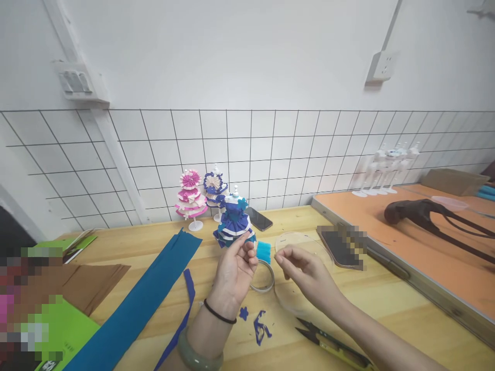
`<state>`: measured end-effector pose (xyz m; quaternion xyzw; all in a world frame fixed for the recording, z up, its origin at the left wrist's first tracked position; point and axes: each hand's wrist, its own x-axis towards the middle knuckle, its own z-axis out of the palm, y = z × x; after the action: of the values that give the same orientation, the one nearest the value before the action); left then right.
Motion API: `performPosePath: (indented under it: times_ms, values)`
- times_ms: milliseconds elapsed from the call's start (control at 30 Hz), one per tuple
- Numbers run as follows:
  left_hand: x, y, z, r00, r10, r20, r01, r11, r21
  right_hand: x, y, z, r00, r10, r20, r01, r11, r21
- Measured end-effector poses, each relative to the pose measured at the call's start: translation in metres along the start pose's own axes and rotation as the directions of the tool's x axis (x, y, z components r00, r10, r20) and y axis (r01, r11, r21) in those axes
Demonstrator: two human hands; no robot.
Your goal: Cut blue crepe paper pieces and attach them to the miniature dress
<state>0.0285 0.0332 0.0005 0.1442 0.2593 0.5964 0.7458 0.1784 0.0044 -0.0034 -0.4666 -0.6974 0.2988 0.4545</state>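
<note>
Raising both hands over the desk, person has bare forearms up near the blue dress figure. Left hand: palm up, fingers curled, thumb near the index finger; fingertips overlap the skirt hem in view, can't tell if touching. Right hand: above the clear plastic disc, thumb and index tips narrow, nearly together; can't tell if anything tiny sits between them. No held item visible in either hand.

Dress figure is upright at mid desk, just behind the left hand, in front of another blue-and-white one. Looks light and top-heavy, probably easy to tip; ruffles look soft and crushable, so best hold is likely low on the stand, or lightly at the bare white neck.

Nearest loose bits: flower cutout and purple scraps flat on the desk below the hands. Probably featherlight, limp, easy to tear; pinch a petal edge, not the middle. Tape roll lies between the hands, likely stiff, easy by the rim. Yellow-handled snips lie under the right forearm in view, blades pointing left; take by the handle.
</note>
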Motion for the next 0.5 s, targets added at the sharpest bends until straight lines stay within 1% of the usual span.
performPosePath:
  times_ms: [100,167,267,367,500]
  values:
    - [0.000,0.000,-0.002,1.000,0.013,-0.003,-0.013,1.000,0.002,0.022,-0.006,0.005,0.984,-0.169,-0.051,0.161,0.978,-0.131]
    - [0.001,0.000,-0.003,1.000,0.013,-0.001,-0.013,1.000,0.015,0.036,-0.006,0.010,0.957,-0.282,-0.073,0.259,0.940,-0.223]
    - [0.002,0.001,-0.004,1.000,0.026,0.007,-0.026,0.999,0.046,0.052,-0.003,0.019,0.907,-0.415,-0.069,0.370,0.865,-0.340]
    - [0.004,0.001,-0.007,0.998,0.053,0.023,-0.055,0.995,0.081,0.062,0.002,0.026,0.873,-0.486,-0.049,0.430,0.813,-0.392]
    - [0.006,0.002,-0.010,0.994,0.090,0.062,-0.099,0.980,0.174,0.067,0.005,0.031,0.856,-0.517,-0.025,0.459,0.780,-0.426]
